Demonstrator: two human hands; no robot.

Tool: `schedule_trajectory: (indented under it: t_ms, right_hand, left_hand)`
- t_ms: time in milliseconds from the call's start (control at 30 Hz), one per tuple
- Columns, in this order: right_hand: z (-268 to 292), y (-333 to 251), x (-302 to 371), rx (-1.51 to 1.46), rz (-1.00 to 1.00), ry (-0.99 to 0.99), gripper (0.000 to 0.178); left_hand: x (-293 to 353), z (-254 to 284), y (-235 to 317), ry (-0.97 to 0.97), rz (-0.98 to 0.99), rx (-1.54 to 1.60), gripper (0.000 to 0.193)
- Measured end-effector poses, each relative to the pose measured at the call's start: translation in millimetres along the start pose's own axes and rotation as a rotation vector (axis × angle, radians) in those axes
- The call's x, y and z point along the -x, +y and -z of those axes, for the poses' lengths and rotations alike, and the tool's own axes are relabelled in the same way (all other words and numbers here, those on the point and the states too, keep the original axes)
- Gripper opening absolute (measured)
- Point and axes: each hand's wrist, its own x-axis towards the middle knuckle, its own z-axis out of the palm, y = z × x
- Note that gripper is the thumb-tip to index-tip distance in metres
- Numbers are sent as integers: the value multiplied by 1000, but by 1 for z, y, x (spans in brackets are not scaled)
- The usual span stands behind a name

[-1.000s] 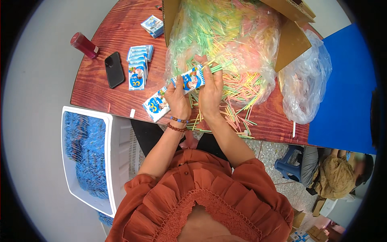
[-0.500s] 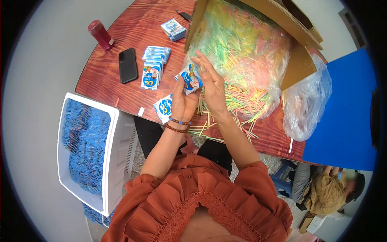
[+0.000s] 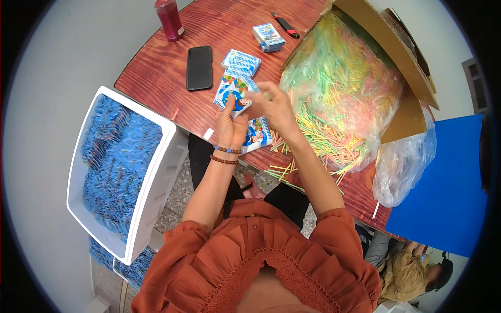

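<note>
My left hand (image 3: 233,125) is closed on a small blue-and-white printed packet (image 3: 225,94), its thumb across the packet's face. Beside it, my right hand (image 3: 279,112) has its fingers bent into a pinch near the packet's right edge; what lies between the fingertips is blurred. Just beyond the held packet is a row of similar packets (image 3: 242,60), partly covered by it. Another packet (image 3: 261,134) lies on the table under my hands, partly hidden by my left wrist.
An open cardboard box (image 3: 420,117) spills pastel sticks (image 3: 334,138) from a clear bag onto the red wooden table (image 3: 151,68). A phone (image 3: 199,68), red bottle (image 3: 169,21), small packet stack (image 3: 269,36) and cutter (image 3: 285,25) lie beyond. A white bin (image 3: 151,193) of blue pieces stands left.
My view has shifted, so the table's things sit further right in it. My left hand has moved left over the table with the packet, toward the row. My right fingers have gone from outstretched to bent.
</note>
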Motion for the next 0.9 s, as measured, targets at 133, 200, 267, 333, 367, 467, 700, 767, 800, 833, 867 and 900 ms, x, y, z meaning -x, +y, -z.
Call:
schedule_trajectory:
  t_ms: [133, 200, 267, 333, 367, 467, 700, 767, 800, 833, 867, 900]
  right_hand:
    - [-24, 6, -32, 230, -74, -158, 31]
    - [-28, 10, -55, 347, -95, -207, 32]
    - [-22, 31, -88, 484, -198, -382, 37]
    - [-33, 33, -96, 599, -187, -363, 36]
    - [-36, 34, -98, 719, -171, -338, 36]
    - [-32, 41, -93, 810, -96, -266, 39]
    - [44, 30, -40, 788, -7, -37, 34]
    - [80, 29, -4, 901, -84, -26, 31]
    - [95, 28, 14, 965, -145, -17, 29]
    - [112, 28, 27, 982, -175, 25, 28]
    - [126, 31, 38, 996, -208, 71, 27]
    - [145, 40, 48, 993, -218, 85, 27]
  left_hand:
    - [-1, 15, 30, -18, -201, -169, 28]
    - [-4, 17, 44, 78, -374, -361, 30]
    - [-3, 11, 50, 159, -588, -624, 37]
    - [2, 26, 53, 167, -625, -824, 37]
    - [5, 28, 52, 167, -656, -1021, 36]
    - [18, 31, 37, 102, -649, -1432, 36]
    - [23, 32, -18, -44, -656, -2157, 40]
    - [21, 35, -21, -32, -607, -2206, 42]
    - [21, 35, -18, -16, -581, -2211, 41]
    - [18, 33, -18, -6, -564, -2209, 40]
    - [14, 33, -15, -16, -605, -2165, 37]
    - [12, 32, -18, -35, -602, -2170, 37]
